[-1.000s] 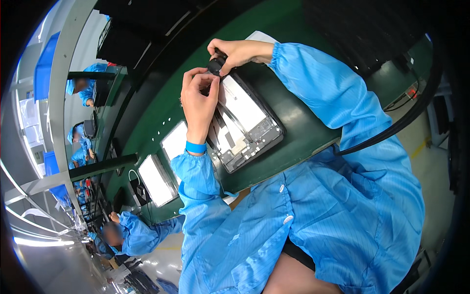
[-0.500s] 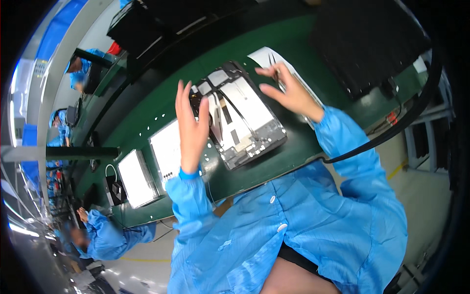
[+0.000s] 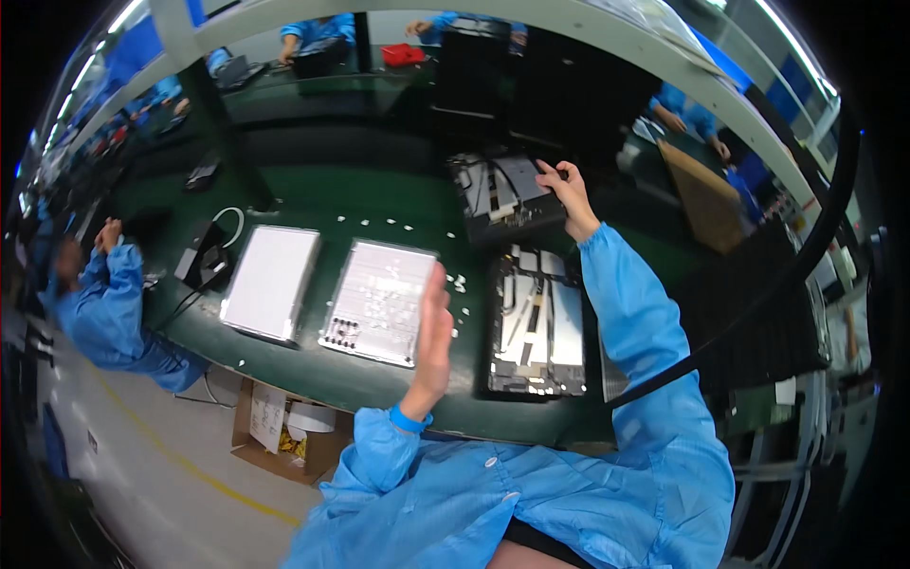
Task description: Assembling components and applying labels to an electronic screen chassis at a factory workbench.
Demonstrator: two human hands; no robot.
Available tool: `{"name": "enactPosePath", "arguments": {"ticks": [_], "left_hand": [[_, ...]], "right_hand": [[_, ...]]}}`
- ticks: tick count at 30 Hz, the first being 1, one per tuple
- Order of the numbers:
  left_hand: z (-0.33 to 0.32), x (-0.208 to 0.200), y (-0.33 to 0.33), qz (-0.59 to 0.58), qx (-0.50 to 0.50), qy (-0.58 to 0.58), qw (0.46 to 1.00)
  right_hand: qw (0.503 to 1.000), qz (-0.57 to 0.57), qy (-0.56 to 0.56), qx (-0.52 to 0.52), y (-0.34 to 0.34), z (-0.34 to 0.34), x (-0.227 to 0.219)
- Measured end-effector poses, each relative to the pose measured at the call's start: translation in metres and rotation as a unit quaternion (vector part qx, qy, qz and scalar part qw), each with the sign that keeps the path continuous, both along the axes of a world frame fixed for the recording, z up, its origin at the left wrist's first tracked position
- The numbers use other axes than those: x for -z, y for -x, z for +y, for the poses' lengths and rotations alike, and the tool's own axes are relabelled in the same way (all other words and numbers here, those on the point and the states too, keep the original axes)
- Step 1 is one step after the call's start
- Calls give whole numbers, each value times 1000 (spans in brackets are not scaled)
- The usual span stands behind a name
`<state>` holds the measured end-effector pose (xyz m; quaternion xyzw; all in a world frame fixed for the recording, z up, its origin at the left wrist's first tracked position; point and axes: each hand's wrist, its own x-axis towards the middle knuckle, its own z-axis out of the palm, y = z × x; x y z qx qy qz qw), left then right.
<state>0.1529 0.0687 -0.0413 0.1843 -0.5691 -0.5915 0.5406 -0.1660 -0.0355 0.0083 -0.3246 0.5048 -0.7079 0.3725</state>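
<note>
Far opened device [image 3: 507, 197] touched by right hand [image 3: 567, 192]; left hand [image 3: 433, 332] released.
Right fingers are laid at the device's right end, far on the green tabletop [image 3: 471, 370]; whether it is grasped cannot be told. The left hand is held straight-fingered by a pale panel's [image 3: 377, 296] right edge. A second opened device [image 3: 536, 332] is set nearer, right of that hand.

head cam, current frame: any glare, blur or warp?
Head view: fisheye bows the overhead rail and the corners go black; same head view, the strip light at upper right is blown out, and the left hand looks slightly soft.
</note>
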Motion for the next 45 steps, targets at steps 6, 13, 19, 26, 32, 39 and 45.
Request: {"name": "enactPosePath", "arguments": {"ticks": [6, 13, 19, 26, 32, 39, 45], "left_hand": [[21, -30, 4, -95, 117, 50, 987], [-8, -83, 29, -235, 214, 303, 898], [-8, -70, 145, -351, 337, 498, 718], [-4, 6, 246, -453, 272, 658, 536], [5, -1, 255, -480, 314, 619, 536], [0, -5, 253, -477, 311, 616, 545], [-13, 0, 239, -420, 298, 642, 569]], "right_hand": [[980, 132, -111, 99, 74, -108, 113], [963, 268, 10, 15, 47, 44, -27], [943, 282, -95, 147, 108, 237, 43], [982, 128, -83, 113, 119, 274, 104], [978, 159, -113, 70, 131, 279, 114], [971, 191, -143, 37, 121, 267, 102], [984, 123, -63, 113, 119, 262, 104]]}}
